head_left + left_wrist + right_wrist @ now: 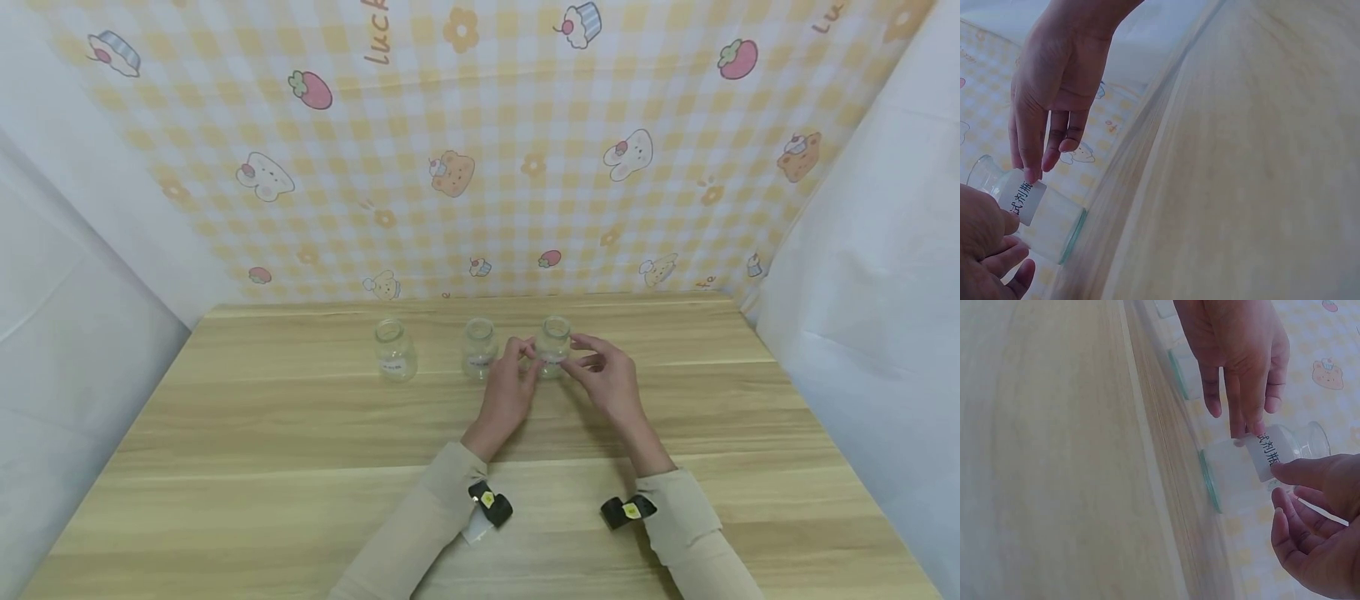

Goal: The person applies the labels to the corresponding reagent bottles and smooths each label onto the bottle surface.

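Observation:
A clear glass reagent bottle (pixel 556 332) stands upright and uncapped near the back of the wooden table, between my two hands. On its front is a white label (pixel 1266 453) with handwritten characters. My left hand (pixel 510 390) holds the bottle from the left, its thumb on one end of the label. From the right, my right hand (pixel 611 382) grips it, thumb on the label's other end and fingers at the glass side. Two similar bottles stand to the left: the middle bottle (pixel 479 337) close by my left hand, and the far-left bottle (pixel 395 354), both labelled and uncapped.
A small whitish piece (pixel 477 527) lies on the table (pixel 262 467), partly under my left cuff. Behind the bottles hangs a yellow checked cloth (pixel 510 208). White sheets close off both sides. Each sleeve carries a black wrist strap.

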A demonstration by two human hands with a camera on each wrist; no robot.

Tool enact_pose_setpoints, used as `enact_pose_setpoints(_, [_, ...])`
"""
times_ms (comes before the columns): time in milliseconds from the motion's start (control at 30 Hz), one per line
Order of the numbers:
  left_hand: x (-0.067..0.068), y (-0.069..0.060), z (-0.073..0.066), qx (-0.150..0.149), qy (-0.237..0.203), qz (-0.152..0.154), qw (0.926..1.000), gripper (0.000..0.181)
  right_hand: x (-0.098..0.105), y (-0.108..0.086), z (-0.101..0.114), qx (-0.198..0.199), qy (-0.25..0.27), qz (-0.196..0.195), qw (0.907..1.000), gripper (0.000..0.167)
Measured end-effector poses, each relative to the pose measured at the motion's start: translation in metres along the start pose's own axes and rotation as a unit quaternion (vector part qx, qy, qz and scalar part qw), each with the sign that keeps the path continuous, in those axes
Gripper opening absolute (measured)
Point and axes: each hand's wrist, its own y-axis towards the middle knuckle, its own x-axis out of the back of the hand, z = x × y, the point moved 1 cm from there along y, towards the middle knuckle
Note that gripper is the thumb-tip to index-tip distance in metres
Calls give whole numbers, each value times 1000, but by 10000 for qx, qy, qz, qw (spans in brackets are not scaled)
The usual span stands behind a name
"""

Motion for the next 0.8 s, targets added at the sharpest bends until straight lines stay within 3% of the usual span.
enact_pose_setpoints(200, [1, 0, -1, 111, -11, 31, 9999, 9, 1, 0, 2, 81, -67, -12, 9999, 41])
enact_pose_setpoints(800, [-1, 0, 0, -141, -11, -75, 9999, 5, 2, -1, 4, -17, -11, 33, 10000, 43])
